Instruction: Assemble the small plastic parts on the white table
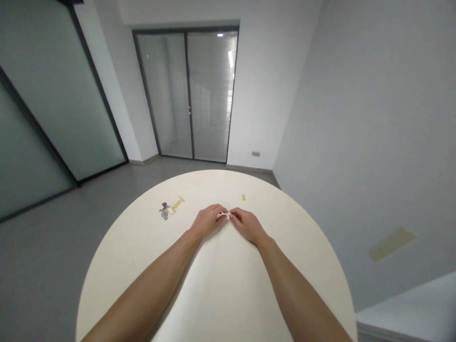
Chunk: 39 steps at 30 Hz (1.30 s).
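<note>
My left hand (207,219) and my right hand (245,223) meet over the middle of a round cream table (228,294). Both hands are closed in a pinch on the two ends of a small white object (224,215) held between them, just above the tabletop. The object is too small to name. Left of my hands, a small cluster of grey and white pieces (165,211) lies on the table beside a short tan strip (177,203).
A tiny tan piece (243,197) lies near the table's far edge. Beyond the table is grey floor, a glass double door (188,95) at the back, glass panels on the left and a white wall close on the right.
</note>
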Each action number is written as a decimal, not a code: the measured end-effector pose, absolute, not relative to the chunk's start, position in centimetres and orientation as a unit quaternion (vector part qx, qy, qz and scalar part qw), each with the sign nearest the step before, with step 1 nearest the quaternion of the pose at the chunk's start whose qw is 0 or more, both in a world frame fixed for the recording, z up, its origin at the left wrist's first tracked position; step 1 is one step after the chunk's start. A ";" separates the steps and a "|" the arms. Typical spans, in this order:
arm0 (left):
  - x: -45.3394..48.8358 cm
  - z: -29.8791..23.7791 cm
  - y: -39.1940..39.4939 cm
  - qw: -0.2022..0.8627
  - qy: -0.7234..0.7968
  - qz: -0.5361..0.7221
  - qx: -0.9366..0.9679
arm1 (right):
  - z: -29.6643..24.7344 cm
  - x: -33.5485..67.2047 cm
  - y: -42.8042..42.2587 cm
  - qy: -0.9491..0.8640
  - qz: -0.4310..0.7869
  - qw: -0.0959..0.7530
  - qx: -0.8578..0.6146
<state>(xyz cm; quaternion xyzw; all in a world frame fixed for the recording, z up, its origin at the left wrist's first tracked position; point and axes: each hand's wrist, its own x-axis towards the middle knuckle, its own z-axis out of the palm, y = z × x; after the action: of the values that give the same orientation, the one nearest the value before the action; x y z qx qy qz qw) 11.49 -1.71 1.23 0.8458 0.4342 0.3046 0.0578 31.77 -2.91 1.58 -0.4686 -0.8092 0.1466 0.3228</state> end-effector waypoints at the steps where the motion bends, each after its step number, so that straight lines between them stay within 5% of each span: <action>1: 11.5 1.3 -1.7 0.058 0.438 0.303 0.845 | 1.6 31.8 -2.9 -0.809 0.147 0.323 -0.469; 39: 11.6 1.0 -1.6 0.045 0.438 0.293 0.849 | 1.4 31.9 -2.8 -0.816 0.134 0.316 -0.465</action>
<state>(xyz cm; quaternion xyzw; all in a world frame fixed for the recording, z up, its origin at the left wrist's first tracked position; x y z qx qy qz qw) 11.59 -1.60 1.01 0.8485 0.4382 0.2930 0.0455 31.89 -2.76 1.36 -0.4652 -0.8160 0.1335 0.3162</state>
